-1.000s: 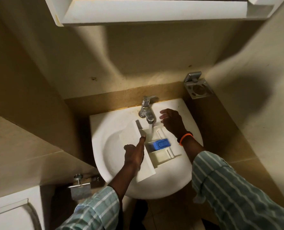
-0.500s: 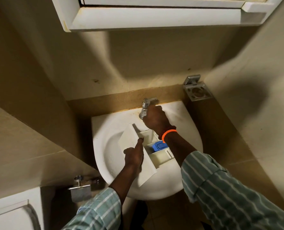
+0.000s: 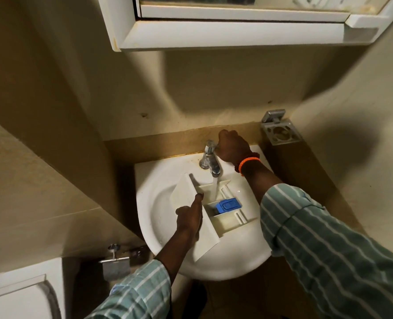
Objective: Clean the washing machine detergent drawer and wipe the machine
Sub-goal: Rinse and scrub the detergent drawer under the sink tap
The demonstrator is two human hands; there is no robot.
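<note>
Now my right hand has moved back to grip the tap; water runs again. My left hand's fingers clamp the drawer below it, rinsing on.

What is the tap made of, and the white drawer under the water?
The tap looks like shiny chromed metal: silvery, with bright glints. The drawer looks like matte white moulded plastic, with thin walls and a blue plastic insert. The sink seems to be glossy white ceramic.
</note>
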